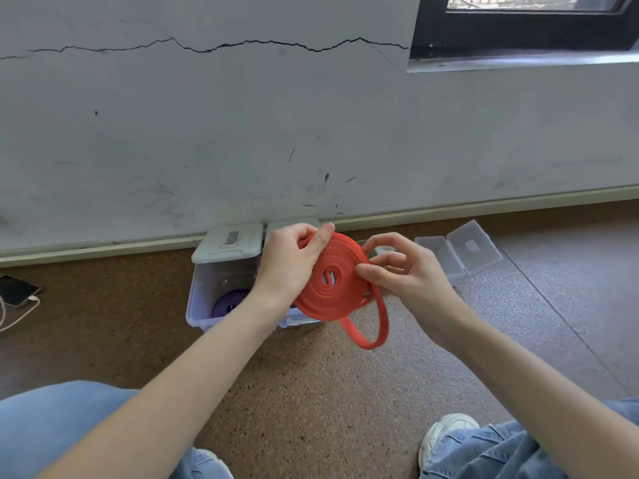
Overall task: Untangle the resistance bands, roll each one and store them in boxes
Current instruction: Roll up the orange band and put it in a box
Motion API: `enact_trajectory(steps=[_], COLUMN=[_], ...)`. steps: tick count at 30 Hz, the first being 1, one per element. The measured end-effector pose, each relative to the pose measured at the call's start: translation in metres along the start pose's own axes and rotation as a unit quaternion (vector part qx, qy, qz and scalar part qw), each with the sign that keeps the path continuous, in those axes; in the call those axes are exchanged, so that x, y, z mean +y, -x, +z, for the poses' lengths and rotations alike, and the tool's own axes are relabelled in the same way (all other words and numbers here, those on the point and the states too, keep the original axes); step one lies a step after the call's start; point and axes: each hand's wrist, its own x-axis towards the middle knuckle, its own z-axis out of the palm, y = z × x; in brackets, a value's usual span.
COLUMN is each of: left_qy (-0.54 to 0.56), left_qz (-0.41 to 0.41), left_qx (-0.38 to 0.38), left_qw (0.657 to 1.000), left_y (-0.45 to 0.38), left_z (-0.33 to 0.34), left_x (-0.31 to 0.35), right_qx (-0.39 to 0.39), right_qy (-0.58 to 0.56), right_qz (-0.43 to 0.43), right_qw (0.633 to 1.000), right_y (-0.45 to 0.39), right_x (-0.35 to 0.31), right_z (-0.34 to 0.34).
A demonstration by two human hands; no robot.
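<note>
A red resistance band is wound into a flat coil in mid-air, with a loose loop hanging below its right side. My left hand grips the coil's upper left edge, thumb on top. My right hand pinches the coil's right edge with curled fingers. Behind my left wrist stands a clear box with its lid up; a rolled purple band lies inside it. A second clear box is mostly hidden behind the red coil.
A small open clear box lies on the floor to the right by the wall. A phone with a white cable sits at far left. My knees in jeans and a white shoe frame the brown speckled floor.
</note>
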Motion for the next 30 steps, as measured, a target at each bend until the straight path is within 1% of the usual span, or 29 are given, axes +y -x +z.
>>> enact_trajectory(steps=[1,3,4,5,6,8,10,12,16,18,19,20,21,23,24,26,28,30], left_qy=[0.002,-0.036,-0.051,-0.055,-0.049,-0.017,0.042,0.098,0.193,0.218,0.227,0.231,0.233,0.232,0.226,0.208,0.145,0.092], left_qz=[-0.002,0.025,0.039,0.043,0.042,0.037,0.014,-0.02,-0.085,-0.098,-0.099,-0.098,-0.095,-0.083,-0.079,-0.065,-0.031,0.008], left_qx=[-0.055,-0.179,-0.217,-0.23,-0.224,-0.19,-0.147,-0.108,-0.048,-0.004,0.013,0.023,0.03,0.043,0.052,0.075,0.108,0.14], left_qw=[0.998,0.983,0.974,0.971,0.973,0.981,0.988,0.989,0.976,0.971,0.969,0.968,0.967,0.968,0.969,0.973,0.983,0.986], left_y=[-0.001,-0.004,-0.004,-0.004,-0.003,-0.002,-0.003,-0.007,-0.021,-0.032,-0.039,-0.044,-0.048,-0.054,-0.056,-0.058,-0.06,-0.058], left_z=[0.0,-0.001,-0.001,0.001,0.003,0.006,0.004,0.002,0.008,0.012,0.014,0.017,0.022,0.039,0.05,0.071,0.09,0.107], left_x=[0.001,0.002,0.002,0.001,0.001,0.001,0.004,0.01,0.027,0.038,0.044,0.05,0.054,0.061,0.064,0.065,0.062,0.06], right_qx=[0.001,-0.011,-0.018,-0.022,-0.021,-0.022,-0.058,-0.107,-0.172,-0.204,-0.201,-0.18,-0.143,-0.046,0.003,0.084,0.124,0.137], right_qy=[0.005,0.038,0.059,0.07,0.064,0.015,-0.044,-0.082,-0.136,-0.159,-0.181,-0.216,-0.257,-0.317,-0.311,-0.238,-0.168,-0.121], right_qz=[-0.003,-0.028,-0.041,-0.047,-0.044,-0.009,0.051,0.087,0.104,0.094,0.085,0.077,0.07,0.051,0.036,0.006,-0.008,-0.003], right_qw=[1.0,0.999,0.997,0.996,0.997,1.0,0.996,0.987,0.97,0.961,0.959,0.957,0.953,0.946,0.95,0.968,0.978,0.983], right_y=[-0.001,-0.001,-0.001,-0.001,-0.002,-0.003,-0.006,-0.01,-0.018,-0.018,-0.018,-0.017,-0.016,-0.014,-0.013,-0.011,-0.009,-0.007], right_x=[0.001,0.001,0.0,0.001,0.001,0.0,-0.005,-0.012,-0.025,-0.029,-0.03,-0.031,-0.031,-0.031,-0.031,-0.028,-0.026,-0.022], right_z=[-0.005,-0.01,-0.011,-0.01,-0.01,-0.013,-0.021,-0.028,-0.04,-0.047,-0.05,-0.052,-0.054,-0.059,-0.062,-0.068,-0.076,-0.082])
